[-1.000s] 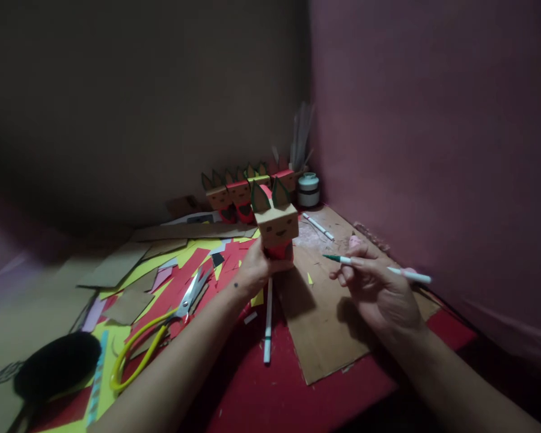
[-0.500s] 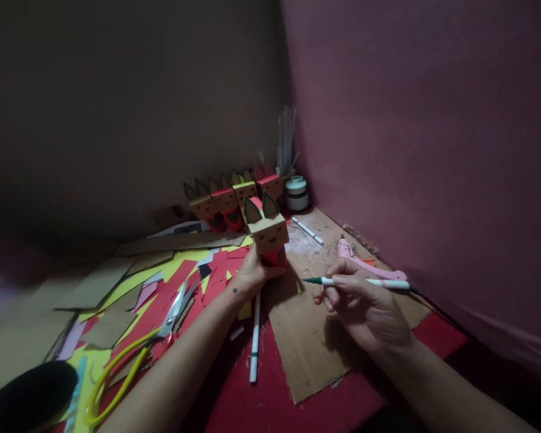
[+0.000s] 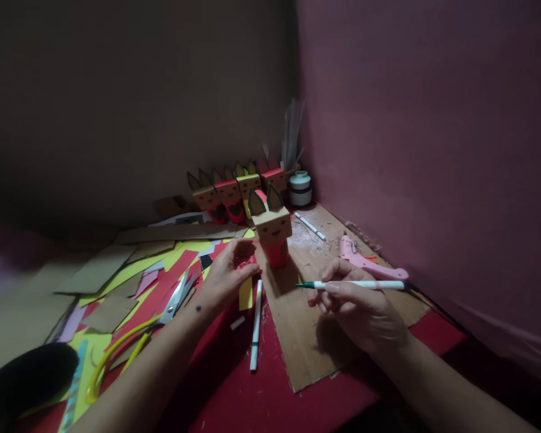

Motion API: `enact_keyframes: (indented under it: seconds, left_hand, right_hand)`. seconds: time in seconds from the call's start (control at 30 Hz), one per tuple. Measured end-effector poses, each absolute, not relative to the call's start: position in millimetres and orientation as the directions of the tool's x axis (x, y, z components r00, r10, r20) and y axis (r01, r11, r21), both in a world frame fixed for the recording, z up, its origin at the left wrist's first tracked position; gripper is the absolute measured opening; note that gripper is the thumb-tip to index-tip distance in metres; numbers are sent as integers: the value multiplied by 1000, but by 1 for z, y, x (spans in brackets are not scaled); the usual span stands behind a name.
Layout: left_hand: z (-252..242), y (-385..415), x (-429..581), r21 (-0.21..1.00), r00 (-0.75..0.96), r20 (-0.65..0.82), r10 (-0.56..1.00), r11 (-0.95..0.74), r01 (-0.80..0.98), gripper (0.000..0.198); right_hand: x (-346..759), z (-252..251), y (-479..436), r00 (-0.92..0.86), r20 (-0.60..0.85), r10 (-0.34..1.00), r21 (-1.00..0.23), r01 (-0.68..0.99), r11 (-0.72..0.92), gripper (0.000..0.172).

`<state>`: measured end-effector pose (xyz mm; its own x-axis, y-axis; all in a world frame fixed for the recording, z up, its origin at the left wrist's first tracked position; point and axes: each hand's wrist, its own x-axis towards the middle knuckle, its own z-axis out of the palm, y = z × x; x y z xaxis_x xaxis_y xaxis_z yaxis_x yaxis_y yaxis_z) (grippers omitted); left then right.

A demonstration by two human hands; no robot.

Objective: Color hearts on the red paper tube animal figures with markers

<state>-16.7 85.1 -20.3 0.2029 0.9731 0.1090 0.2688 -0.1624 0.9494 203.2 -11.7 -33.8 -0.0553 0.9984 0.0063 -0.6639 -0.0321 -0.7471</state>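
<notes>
A small cardboard box figure (image 3: 274, 231) with green ears, a drawn face and a red body stands on a brown cardboard sheet (image 3: 306, 337). My left hand (image 3: 228, 273) hovers just left of it, fingers apart and empty. My right hand (image 3: 358, 304) is closed round a white marker with a green tip (image 3: 351, 284), which points left toward the figure. Another white marker (image 3: 255, 325) lies on the red surface between my hands.
A row of similar box figures (image 3: 234, 189) lines the back wall beside a small white jar (image 3: 300, 188). A pink glue gun (image 3: 369, 264) lies at the right. Yellow-handled scissors (image 3: 135, 337) rest on coloured paper scraps (image 3: 162, 270) at the left, near a black object (image 3: 27, 379).
My left hand set the box figure down on the cardboard and let go, drawing back a little to the left. My right hand kept the marker almost still.
</notes>
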Motion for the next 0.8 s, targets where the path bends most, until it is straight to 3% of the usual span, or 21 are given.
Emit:
enact_keyframes:
  seconds: [0.23, 0.43, 0.5, 0.67, 0.8]
  left_hand:
    - [-10, 36, -56, 902, 96, 20, 995, -59, 427, 38]
    - [-9, 19, -87, 764, -18, 105, 994, -69, 641, 32]
    - [-6, 17, -93, 738, 44, 37, 998, -57, 673, 28]
    - [-13, 12, -91, 728, 252, -90, 964, -109, 677, 21]
    - [-34, 8, -78, 728, 321, -5, 947, -216, 650, 13]
  right_hand:
    - [205, -34, -16, -182, -24, 983, -773, -621, -134, 13]
    - [199, -25, -11, -114, -91, 989, -841, -523, -137, 13]
    - [193, -16, -7, -92, -79, 993, -874, -472, -114, 12]
    - [173, 9, 7, -243, 36, 969, -944, -326, -46, 5]
    - [164, 3, 14, -312, 39, 949, -952, -301, -59, 6]
